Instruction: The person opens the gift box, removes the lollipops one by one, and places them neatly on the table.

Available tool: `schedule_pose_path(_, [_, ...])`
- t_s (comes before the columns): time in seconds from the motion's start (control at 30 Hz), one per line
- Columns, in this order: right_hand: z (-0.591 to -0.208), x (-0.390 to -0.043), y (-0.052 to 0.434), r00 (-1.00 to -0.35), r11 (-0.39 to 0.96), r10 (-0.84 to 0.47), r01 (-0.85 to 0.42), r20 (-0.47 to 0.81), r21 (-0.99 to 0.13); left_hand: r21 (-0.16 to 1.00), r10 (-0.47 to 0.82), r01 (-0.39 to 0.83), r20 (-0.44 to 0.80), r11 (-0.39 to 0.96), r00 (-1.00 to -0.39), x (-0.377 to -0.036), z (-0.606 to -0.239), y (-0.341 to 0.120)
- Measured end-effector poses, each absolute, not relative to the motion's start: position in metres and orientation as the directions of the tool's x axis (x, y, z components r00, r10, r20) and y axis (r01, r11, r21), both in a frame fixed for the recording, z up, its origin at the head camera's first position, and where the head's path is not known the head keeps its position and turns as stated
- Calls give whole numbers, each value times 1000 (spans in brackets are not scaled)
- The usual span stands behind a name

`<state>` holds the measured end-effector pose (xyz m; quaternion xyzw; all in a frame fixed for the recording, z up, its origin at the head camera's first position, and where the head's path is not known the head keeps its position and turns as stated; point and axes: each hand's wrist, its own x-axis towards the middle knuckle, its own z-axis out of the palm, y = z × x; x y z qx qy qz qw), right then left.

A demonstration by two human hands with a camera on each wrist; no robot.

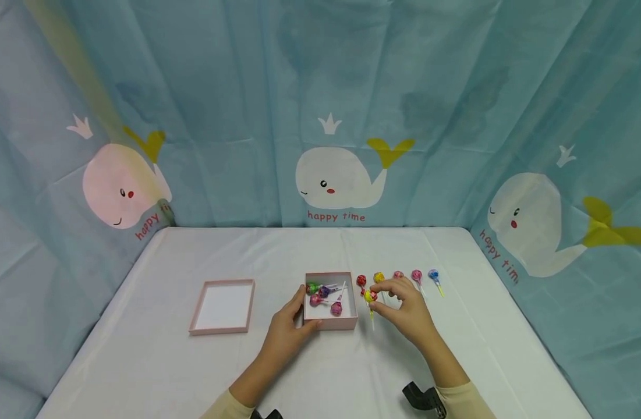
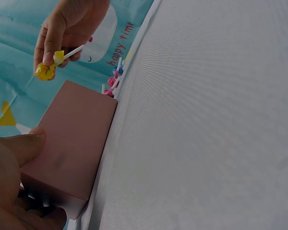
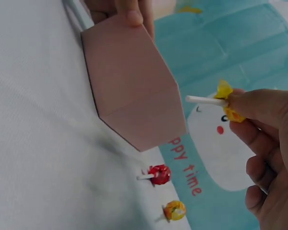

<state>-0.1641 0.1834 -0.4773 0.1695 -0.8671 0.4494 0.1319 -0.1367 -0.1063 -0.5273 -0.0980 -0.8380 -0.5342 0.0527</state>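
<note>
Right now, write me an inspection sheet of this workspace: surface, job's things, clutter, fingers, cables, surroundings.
Surface: table under a white cloth, creased.
Job's things: open pink box holding several wrapped lollipops; yellow lollipop held just right of it; five more lollipops lie in a row behind.
Clutter: pink lid lying open-side up, left of the box.
Fingers: left hand grips the box's left wall; right hand pinches the yellow lollipop.
Cables: nothing seen.
Surroundings: blue whale-print curtain on three sides.

Bright, even light with faint shadows; the head view bows at its edges, both wrist views slightly soft.
</note>
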Motion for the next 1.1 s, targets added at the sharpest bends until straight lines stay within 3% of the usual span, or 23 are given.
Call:
schedule_pose_path(0.27, [-490,-164,188,-936,548,-178,-350,303,-759,889,100,191,164,416,-981,-135,-528,-106])
schedule_pose_path(1.1, [-515,-171,190,-977,725,-157,-211,141,-656,883,100,192,165,429,-981,-135,-524,-106])
